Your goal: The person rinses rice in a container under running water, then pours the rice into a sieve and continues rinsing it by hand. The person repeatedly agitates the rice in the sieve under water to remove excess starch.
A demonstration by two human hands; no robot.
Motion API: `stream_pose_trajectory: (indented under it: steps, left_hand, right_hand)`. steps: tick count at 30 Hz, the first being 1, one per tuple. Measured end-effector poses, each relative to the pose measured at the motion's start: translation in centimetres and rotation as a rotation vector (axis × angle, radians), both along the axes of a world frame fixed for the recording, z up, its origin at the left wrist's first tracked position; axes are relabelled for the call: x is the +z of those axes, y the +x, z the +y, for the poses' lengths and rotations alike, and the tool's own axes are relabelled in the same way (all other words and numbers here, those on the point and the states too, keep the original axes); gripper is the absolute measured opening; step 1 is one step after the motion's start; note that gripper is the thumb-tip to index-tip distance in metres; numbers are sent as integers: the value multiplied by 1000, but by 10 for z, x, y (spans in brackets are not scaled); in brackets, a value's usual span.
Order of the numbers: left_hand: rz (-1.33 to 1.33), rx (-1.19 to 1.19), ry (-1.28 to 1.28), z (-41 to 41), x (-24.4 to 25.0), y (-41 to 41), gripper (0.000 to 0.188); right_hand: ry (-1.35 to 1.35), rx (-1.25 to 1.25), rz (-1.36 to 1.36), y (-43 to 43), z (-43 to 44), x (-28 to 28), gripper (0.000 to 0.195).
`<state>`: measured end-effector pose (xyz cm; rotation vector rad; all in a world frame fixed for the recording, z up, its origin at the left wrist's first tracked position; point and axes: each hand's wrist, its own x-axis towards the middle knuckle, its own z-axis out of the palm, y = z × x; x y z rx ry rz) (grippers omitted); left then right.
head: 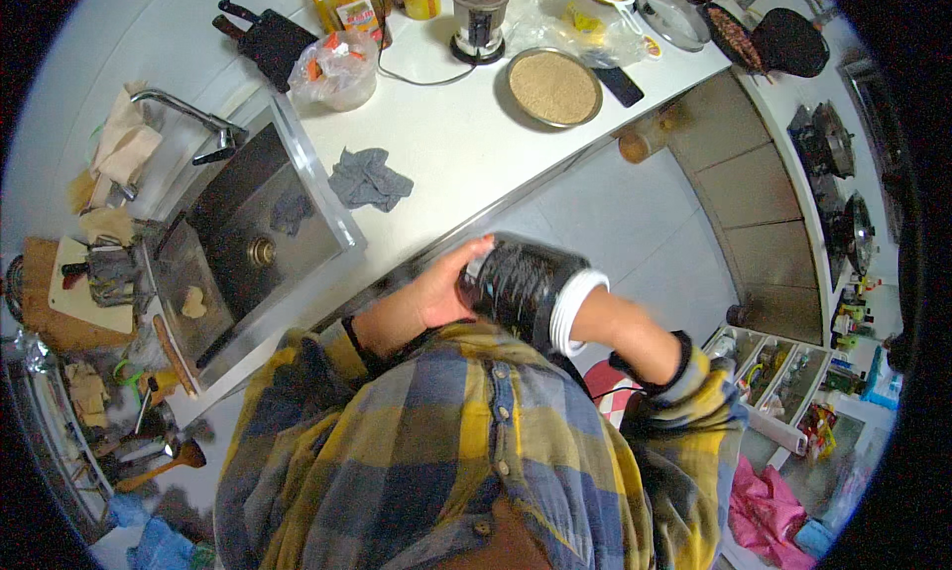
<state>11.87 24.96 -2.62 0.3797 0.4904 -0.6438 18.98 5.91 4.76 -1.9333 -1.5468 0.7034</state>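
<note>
My left hand point(454, 283) grips the bottom end of a black, wide-mouthed jar point(524, 283), which lies tilted on its side in the air before my chest. The jar's white threaded mouth point(581, 313) faces right. My right wrist point(606, 317) passes through that mouth, so the hand itself is hidden inside, and whether it holds anything does not show. Motion blurs the jar's surface. Beyond it, a round metal pan point(554, 88) full of light brown granular material sits on the white counter point(446, 161). A crumpled grey cloth point(371, 178) lies beside the sink.
The sink point(253, 257) with its faucet point(186, 116) is at left. Along the back stand a knife block point(275, 45), a plastic-wrapped bowl point(335, 71), a corded appliance point(478, 19) and a phone point(619, 86). A stove point(829, 175) and an open drawer point(773, 376) are at right.
</note>
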Motion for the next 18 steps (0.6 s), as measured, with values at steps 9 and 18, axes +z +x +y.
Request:
stream_pose_trajectory:
  steps: [9,18]
  left_hand:
    - [-79,-37,-9,5,12,-15,27]
    - [-75,-33,-13,1,24,-17,29]
  right_hand:
    - [-149,88,-199,-24,27,30,38]
    - [-116,71,-256,-36,21,22,38]
